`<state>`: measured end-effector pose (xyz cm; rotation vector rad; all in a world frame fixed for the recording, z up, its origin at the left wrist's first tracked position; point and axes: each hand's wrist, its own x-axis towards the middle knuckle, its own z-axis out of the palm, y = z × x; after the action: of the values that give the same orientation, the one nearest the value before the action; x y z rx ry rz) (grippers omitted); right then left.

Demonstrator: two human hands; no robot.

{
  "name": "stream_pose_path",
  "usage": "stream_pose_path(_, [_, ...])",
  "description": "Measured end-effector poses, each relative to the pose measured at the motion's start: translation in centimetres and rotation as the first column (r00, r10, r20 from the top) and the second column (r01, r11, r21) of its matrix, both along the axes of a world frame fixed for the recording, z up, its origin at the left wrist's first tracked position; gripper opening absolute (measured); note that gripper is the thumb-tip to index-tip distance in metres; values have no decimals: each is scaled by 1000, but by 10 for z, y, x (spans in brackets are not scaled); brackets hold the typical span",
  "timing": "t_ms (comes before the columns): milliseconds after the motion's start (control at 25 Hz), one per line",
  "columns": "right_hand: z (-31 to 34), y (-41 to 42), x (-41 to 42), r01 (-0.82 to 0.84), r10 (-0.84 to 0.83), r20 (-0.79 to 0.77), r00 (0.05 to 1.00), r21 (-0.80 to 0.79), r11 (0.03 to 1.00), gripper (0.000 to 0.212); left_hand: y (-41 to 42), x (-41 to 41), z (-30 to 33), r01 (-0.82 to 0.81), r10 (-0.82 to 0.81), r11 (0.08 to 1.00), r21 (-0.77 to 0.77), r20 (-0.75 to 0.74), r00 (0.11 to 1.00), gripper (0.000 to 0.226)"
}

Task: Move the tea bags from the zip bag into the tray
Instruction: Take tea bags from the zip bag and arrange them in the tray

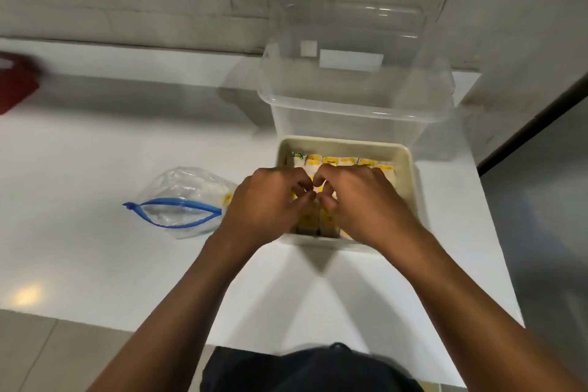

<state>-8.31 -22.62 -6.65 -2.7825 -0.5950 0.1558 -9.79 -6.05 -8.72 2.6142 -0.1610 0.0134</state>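
Note:
A beige square tray [404, 156] sits on the white counter, with several yellow-and-white tea bags [345, 162] standing in rows inside. Both hands reach into it side by side. My left hand [267, 200] and my right hand [359, 200] have their fingers curled down among the tea bags at the tray's middle, fingertips nearly touching each other. The hands hide most of the near rows. The clear zip bag [181, 200] with a blue zipper lies open on the counter to the left of the tray; one yellow tea bag [227, 198] shows at its right edge.
A tall clear plastic container [353, 99] stands directly behind the tray, touching it. A red object [16, 83] lies at the far left of the counter. A tiled wall runs behind. The counter's right edge is close to the tray, with a grey surface beyond.

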Motion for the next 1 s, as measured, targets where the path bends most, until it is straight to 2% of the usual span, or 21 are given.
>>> stream_pose_path(240, [-16,96,-30,-122,153,-108,982,251,960,19,90,-57,-3,-180,181,983,-31,64,981,6])
stream_pose_path(360, [-29,147,-46,-147,203,-156,967,312,939,31,133,-77,-21,-280,285,958,-56,93,954,12])
stream_pose_path(440, [-35,178,-54,-149,223,-200,954,327,933,45,154,-77,-39,-319,316,947,49,59,947,24])
stream_pose_path(520, [-42,207,-57,-132,225,-285,932,311,941,50,175,-71,-59,-324,331,934,152,-22,943,32])
stream_pose_path(600, [-55,227,-56,-103,215,-369,904,300,948,50,194,-67,-75,-240,263,943,231,-71,962,36])
stream_pose_path(720, [-80,243,-44,-29,127,-377,917,255,966,57,203,-72,-84,-55,114,928,369,-142,983,41])
stream_pose_path(840, [-105,253,-30,76,-16,-315,949,178,981,69,186,-82,-83,31,51,944,329,-236,970,40])
stream_pose_path(920, [-113,256,-22,50,-51,-211,976,-8,999,67,179,-84,-84,22,71,948,318,-278,958,44])
stream_pose_path(1000, [-110,257,-15,29,-65,-186,980,-193,981,56,178,-82,-85,35,79,941,337,-318,945,45])
